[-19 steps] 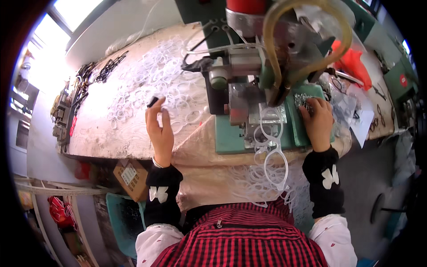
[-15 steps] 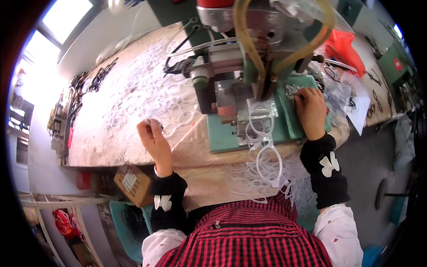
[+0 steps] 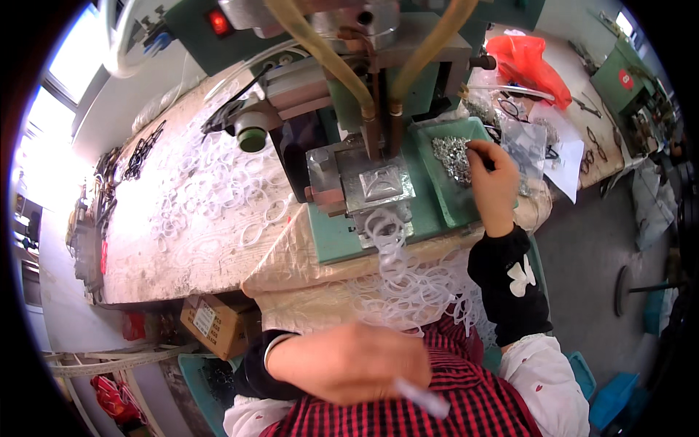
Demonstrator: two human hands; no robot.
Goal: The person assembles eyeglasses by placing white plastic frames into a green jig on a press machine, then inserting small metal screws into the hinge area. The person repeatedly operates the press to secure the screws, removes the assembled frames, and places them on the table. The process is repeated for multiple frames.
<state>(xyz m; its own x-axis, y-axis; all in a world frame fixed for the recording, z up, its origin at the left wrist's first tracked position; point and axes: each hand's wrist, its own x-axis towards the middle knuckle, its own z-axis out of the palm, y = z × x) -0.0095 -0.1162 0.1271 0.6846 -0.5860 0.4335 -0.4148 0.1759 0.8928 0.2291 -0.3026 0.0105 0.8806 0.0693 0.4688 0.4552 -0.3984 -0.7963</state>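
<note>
In the head view, the right hand (image 3: 494,183) reached forward from a black sleeve guard, wrist bent down, fingertips pinched narrowly into a heap of small metal parts (image 3: 453,156) lying in a green tray (image 3: 459,207) at the right of the green press machine (image 3: 364,109). Whether a part was actually caught between the fingers could not be told. The left hand (image 3: 349,364) was drawn back close to the body over the red checked shirt, blurred, fingers curled around a thin pale piece (image 3: 422,397) that stuck out toward the right.

A string of white plastic rings (image 3: 393,255) hung from the machine's metal die plate (image 3: 378,186) down over the table edge toward the lap. More white rings (image 3: 211,189) lay spread over the worn tabletop (image 3: 145,269) to the left, where there was broad open surface. To the right the tray ran up against clear bags and a red bag (image 3: 528,62), leaving little room. A cardboard box (image 3: 211,324) sat under the table's near edge.
</note>
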